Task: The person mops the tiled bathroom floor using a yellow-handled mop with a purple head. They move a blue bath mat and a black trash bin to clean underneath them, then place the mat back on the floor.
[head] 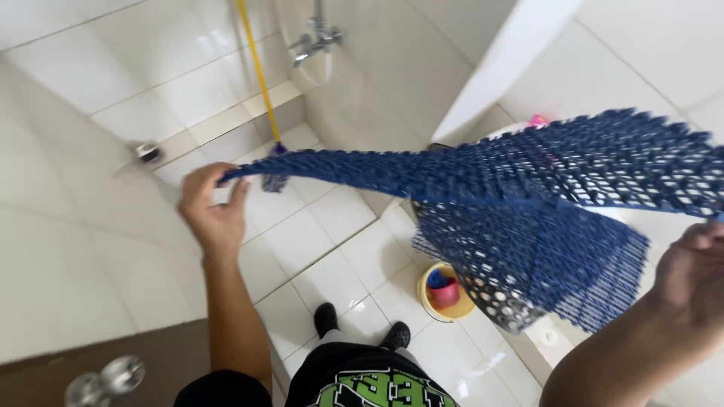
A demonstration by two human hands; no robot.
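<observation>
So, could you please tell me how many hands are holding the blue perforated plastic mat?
2: the left hand grips the blue perforated plastic mat at its left end, the right hand at its right edge.

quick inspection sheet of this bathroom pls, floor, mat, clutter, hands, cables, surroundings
surface: white tiled floor, glossy.
job's things: blue perforated mat lifted off the floor, sagging and folded in the middle.
clutter: yellow bucket with a pink cup inside; mop with yellow handle against the wall.
hands: left hand grips one mat end; right hand at the other end.
cables: nothing seen.
surroundings: white tiled walls, wall tap, door knob.
</observation>
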